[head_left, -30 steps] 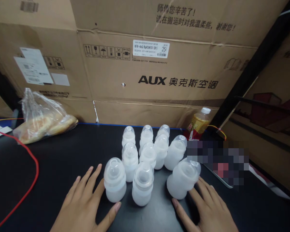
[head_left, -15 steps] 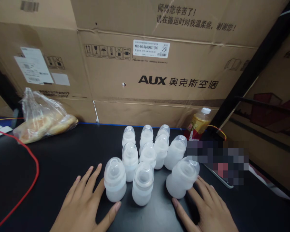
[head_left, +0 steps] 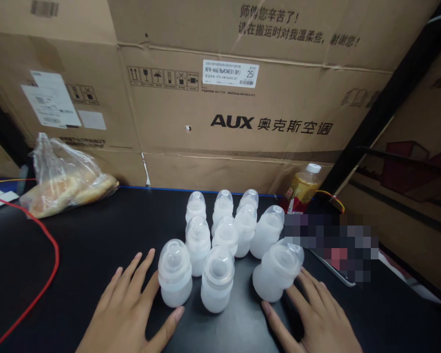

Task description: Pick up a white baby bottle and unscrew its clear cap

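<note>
Several small frosted-white baby bottles with clear domed caps stand grouped on the black tabletop [head_left: 106, 230]. My left hand [head_left: 127, 304] lies flat with fingers spread, beside the front-left baby bottle [head_left: 175, 274]; part of the index finger is hidden behind it. Just right of that stands the front-middle baby bottle [head_left: 217, 282]. At the right front, my right hand [head_left: 308, 311] rests open around the near side of another baby bottle [head_left: 274, 274]. Its thumb lies in front and some fingers pass behind the bottle; whether they touch it I cannot tell.
A large cardboard box [head_left: 169, 117] forms the back wall. A plastic bag of bread [head_left: 69, 184] lies at the back left, near a red cable [head_left: 53, 245]. A drink bottle [head_left: 301, 189] stands at the back right; in front of it is a pixelated object [head_left: 338, 250].
</note>
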